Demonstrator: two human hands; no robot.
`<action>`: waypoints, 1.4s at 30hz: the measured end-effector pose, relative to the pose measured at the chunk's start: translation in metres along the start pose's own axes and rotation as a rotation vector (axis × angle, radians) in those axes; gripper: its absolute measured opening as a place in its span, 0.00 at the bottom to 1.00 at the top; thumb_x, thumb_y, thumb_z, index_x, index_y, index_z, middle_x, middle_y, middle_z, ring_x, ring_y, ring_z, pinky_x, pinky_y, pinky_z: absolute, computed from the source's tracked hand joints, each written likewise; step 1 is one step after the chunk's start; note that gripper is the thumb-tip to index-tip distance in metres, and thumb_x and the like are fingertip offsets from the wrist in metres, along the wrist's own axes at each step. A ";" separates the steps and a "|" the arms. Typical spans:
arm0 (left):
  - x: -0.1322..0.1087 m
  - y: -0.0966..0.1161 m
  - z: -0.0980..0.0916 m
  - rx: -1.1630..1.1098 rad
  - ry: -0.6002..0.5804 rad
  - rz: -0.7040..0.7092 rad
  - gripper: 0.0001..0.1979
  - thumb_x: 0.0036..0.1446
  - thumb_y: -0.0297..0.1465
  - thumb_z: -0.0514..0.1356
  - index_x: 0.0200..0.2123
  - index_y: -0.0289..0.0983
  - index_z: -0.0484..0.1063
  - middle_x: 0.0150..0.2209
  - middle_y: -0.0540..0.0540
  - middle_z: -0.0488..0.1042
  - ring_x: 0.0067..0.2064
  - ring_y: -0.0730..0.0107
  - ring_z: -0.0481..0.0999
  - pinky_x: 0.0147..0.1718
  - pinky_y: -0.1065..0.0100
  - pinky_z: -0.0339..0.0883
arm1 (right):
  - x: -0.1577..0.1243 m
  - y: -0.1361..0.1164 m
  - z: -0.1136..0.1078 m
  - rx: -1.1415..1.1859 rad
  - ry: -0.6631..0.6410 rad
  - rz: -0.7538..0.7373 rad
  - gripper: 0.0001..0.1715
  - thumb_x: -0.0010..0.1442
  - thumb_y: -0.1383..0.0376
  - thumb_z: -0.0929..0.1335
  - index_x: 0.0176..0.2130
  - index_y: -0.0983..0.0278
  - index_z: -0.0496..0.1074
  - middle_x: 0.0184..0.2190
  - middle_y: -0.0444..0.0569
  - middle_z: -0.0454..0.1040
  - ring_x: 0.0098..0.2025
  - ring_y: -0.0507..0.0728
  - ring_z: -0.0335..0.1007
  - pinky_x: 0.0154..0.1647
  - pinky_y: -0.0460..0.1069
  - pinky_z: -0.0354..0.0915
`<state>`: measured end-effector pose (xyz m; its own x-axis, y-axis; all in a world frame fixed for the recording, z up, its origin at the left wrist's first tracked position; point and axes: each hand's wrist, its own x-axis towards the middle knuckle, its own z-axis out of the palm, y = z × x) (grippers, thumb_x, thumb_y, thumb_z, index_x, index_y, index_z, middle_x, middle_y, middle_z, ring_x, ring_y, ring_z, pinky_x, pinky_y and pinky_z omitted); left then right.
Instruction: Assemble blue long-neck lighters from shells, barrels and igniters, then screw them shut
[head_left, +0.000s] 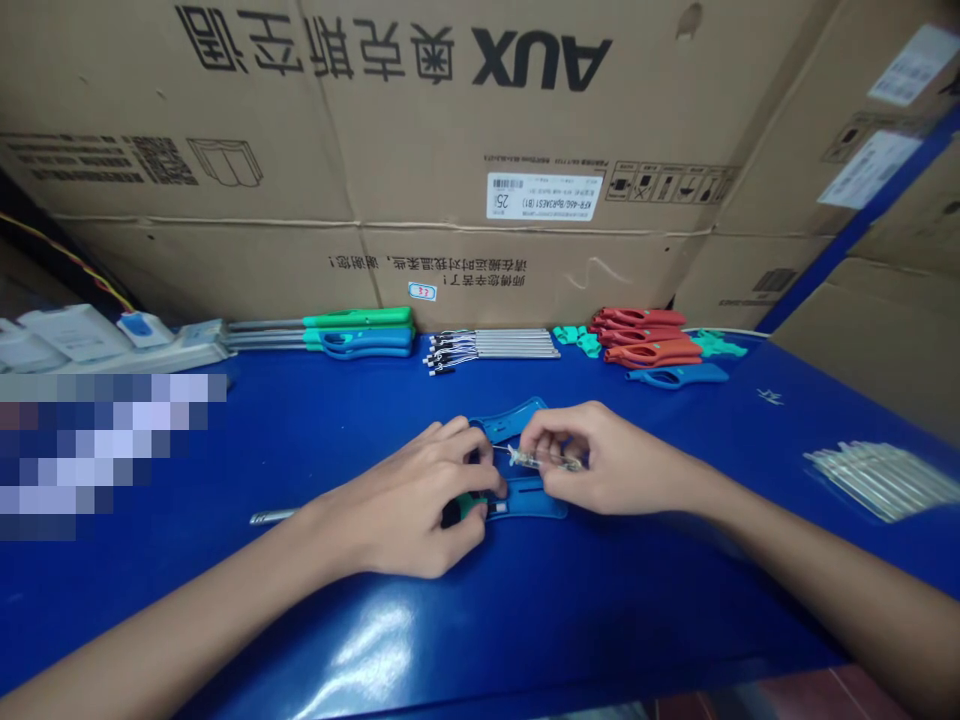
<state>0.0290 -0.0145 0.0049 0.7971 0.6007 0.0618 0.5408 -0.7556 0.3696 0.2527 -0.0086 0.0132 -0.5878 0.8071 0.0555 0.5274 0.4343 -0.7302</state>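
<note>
Fingers curled, my left hand [427, 490] grips the near blue lighter handle half [536, 498], which lies open side up. A metal lighter tube [272, 517] sticks out to the left beyond my left wrist. Something green shows under the fingers, mostly covered. My right hand [592, 455] pinches a clear lighter fuel tank [536, 459] just above that half. A thin wire or tube runs from the tank's left end toward my left fingertips; where it ends is hidden. Behind both hands rests a second blue handle half [511, 418].
At the back stand assembled lighters [360, 333], metal tubes with wires [495, 346], green trigger pieces [577, 338] and red and orange handle shells [645, 335]. Several clear fuel tanks [885, 480] lie at right. A power strip [150, 350] sits left. Cardboard [420, 210] walls the back.
</note>
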 end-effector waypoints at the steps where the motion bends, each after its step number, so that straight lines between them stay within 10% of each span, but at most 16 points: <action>1: 0.000 0.000 0.000 -0.002 0.011 0.003 0.12 0.57 0.27 0.54 0.41 0.41 0.74 0.43 0.45 0.68 0.46 0.60 0.66 0.48 0.54 0.62 | 0.000 0.000 0.000 0.003 -0.001 0.005 0.10 0.48 0.74 0.64 0.33 0.66 0.71 0.24 0.40 0.66 0.25 0.47 0.58 0.26 0.42 0.58; 12: 0.001 -0.007 0.003 -0.078 0.150 0.027 0.08 0.57 0.24 0.53 0.36 0.37 0.70 0.34 0.49 0.72 0.39 0.67 0.69 0.45 0.60 0.61 | -0.001 0.000 0.001 0.016 -0.014 -0.006 0.11 0.48 0.75 0.64 0.33 0.67 0.70 0.23 0.40 0.64 0.24 0.47 0.57 0.25 0.43 0.57; 23: -0.002 0.004 -0.003 -0.032 -0.006 -0.057 0.10 0.52 0.28 0.57 0.38 0.42 0.72 0.42 0.47 0.68 0.46 0.59 0.67 0.51 0.50 0.60 | -0.001 -0.001 0.003 0.008 -0.053 0.011 0.09 0.48 0.73 0.65 0.34 0.66 0.70 0.23 0.39 0.64 0.24 0.47 0.57 0.24 0.43 0.57; 42: -0.002 -0.002 0.001 -0.103 0.059 -0.073 0.07 0.54 0.24 0.54 0.36 0.40 0.68 0.35 0.51 0.71 0.41 0.65 0.71 0.55 0.49 0.55 | -0.001 -0.005 0.004 -0.027 -0.129 0.023 0.09 0.48 0.73 0.65 0.33 0.67 0.71 0.21 0.39 0.64 0.22 0.46 0.57 0.22 0.42 0.56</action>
<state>0.0268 -0.0149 0.0032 0.7375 0.6701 0.0845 0.5644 -0.6802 0.4678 0.2488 -0.0131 0.0140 -0.6485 0.7596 -0.0502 0.5568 0.4283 -0.7117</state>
